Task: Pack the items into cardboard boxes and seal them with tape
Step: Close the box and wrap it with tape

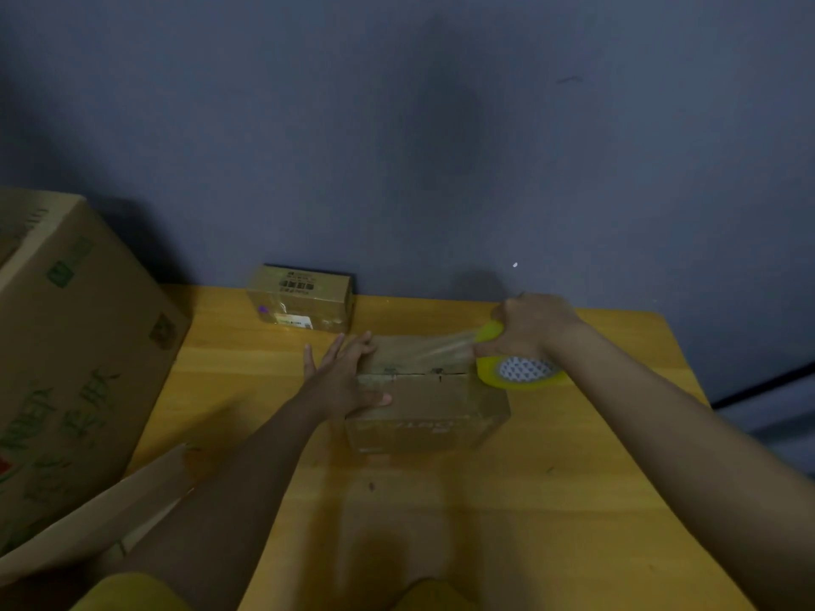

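Note:
A small closed cardboard box [436,407] sits in the middle of the wooden table [551,500]. My left hand [342,377] rests flat on the box's left top edge, fingers straight, thumb along the front flap. My right hand [529,324] grips a yellow roll of clear tape [520,368] at the box's right end. A clear strip of tape [436,346] stretches from the roll leftward over the box's far top.
A small taped parcel [302,299] stands at the table's back edge against the blue-grey wall. A large printed carton [75,346] fills the left side, with a loose cardboard flap [101,513] in front of it.

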Motion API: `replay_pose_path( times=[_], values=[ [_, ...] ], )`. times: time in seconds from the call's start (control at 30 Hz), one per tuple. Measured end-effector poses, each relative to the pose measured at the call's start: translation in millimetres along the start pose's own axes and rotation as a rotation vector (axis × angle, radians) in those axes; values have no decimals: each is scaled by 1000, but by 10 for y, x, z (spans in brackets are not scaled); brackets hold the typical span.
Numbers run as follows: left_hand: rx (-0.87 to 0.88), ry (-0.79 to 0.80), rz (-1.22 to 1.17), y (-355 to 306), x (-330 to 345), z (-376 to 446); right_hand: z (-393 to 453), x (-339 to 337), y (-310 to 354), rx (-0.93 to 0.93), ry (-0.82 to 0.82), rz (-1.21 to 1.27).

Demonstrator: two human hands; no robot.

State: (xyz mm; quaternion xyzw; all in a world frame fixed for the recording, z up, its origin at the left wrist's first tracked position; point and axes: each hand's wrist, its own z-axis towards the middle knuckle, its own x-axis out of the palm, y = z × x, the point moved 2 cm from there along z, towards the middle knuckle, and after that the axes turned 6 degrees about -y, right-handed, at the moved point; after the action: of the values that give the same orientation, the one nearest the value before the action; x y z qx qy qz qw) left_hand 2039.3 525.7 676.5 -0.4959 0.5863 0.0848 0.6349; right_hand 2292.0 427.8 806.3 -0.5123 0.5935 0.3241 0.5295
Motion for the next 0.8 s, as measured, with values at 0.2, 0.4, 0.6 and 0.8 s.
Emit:
replay_pose_path(
  times=[0.2, 0.4, 0.6, 0.8],
  values=[
    [1, -3, -52, 19, 49, 16, -187, 117, -413, 165, 64, 686],
    [-11, -4, -84, 15, 57, 13, -254, 329, -485, 233, 5, 971],
    [-11, 10, -64, 7, 43, 17, -170, 275, -560, 265, 34, 265],
    [0, 17, -48, 6, 60, 34, -143, 553, -602, 320, 205, 211]
  ],
)
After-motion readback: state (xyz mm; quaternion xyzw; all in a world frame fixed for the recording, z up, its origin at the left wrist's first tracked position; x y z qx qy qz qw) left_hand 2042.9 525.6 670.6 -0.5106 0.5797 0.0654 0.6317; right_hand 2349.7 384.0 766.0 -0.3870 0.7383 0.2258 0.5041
